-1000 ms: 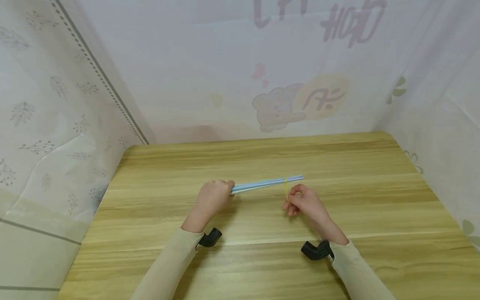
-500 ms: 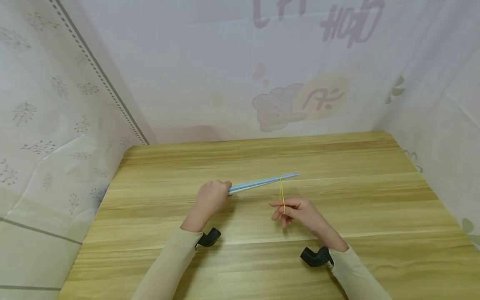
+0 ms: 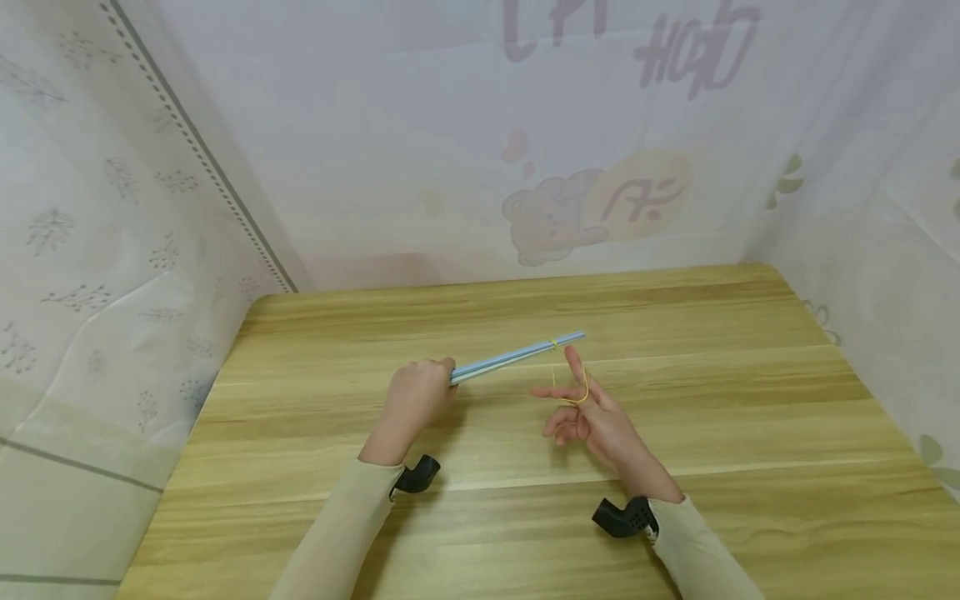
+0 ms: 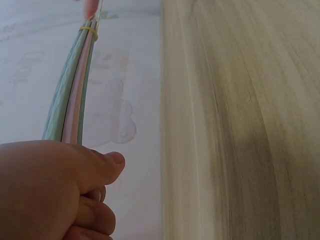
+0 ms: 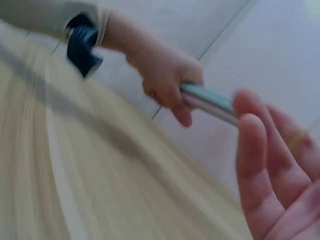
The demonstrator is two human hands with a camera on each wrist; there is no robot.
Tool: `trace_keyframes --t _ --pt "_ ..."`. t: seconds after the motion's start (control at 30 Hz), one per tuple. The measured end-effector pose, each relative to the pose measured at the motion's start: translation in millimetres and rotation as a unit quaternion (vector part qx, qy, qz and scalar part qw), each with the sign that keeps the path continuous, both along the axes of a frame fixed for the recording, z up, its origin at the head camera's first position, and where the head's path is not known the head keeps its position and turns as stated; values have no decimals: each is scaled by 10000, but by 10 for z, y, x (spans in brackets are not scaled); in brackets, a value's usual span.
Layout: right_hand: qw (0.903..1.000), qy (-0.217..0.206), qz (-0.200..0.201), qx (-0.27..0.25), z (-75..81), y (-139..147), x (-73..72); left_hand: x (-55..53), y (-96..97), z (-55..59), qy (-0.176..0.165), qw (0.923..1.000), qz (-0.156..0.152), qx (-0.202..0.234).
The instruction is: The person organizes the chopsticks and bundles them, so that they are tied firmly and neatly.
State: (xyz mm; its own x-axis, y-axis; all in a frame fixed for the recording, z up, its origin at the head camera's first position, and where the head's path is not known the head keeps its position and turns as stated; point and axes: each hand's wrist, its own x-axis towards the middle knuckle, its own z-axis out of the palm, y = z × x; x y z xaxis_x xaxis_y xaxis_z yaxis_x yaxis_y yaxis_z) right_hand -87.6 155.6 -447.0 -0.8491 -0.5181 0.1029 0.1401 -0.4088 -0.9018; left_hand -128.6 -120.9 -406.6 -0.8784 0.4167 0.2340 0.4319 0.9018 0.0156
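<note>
My left hand (image 3: 416, 406) grips a bundle of slim pastel chopsticks (image 3: 510, 357), pointing right and slightly away above the table. Green and pink chopsticks (image 4: 72, 95) show in the left wrist view. Near their far end a yellow rubber band (image 4: 89, 31) wraps the bundle. A loop of that rubber band (image 3: 586, 385) stretches over two straight, spread digits of my right hand (image 3: 606, 427), just below the bundle's tip. The right hand's other fingers are bent and hold nothing. In the right wrist view its fingers (image 5: 252, 165) partly hide the chopsticks.
The wooden table (image 3: 480, 517) lies under both hands. A printed cloth wall (image 3: 420, 150) rises behind its far edge, with more patterned sheets at both sides. A black wrist camera (image 3: 417, 475) sits on the left wrist, another camera (image 3: 622, 518) on the right.
My right hand drew the rubber band down from the bundle, then spread two digits inside the loop and rose toward the tip. The chopsticks moved slightly left, their tips tilting farther away.
</note>
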Motion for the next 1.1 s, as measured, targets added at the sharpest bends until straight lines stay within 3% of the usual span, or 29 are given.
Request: trace_keyframes --t 0.13,0.3,0.43,0.63,0.83,1.1 --pt "9919 -952 -510 -662 66 12 -39 7 -11 -3 241 9997 -109 -5" --pt "9791 -1557 -1081 -737 139 80 -92 20 -8 12 480 9983 -321 -115" --pt "9750 -1694 -1215 -769 191 108 -128 23 -4 28 568 9974 -419 -163" --pt "9794 -1579 -1110 -600 236 144 -180 30 -25 40 682 9960 -558 -136" --pt "9799 -1570 -1220 155 244 147 -230 29 -35 51 782 9938 -764 -212" --pt "9661 -1520 -1728 1169 260 57 -254 40 -34 44 829 9924 -856 -312"
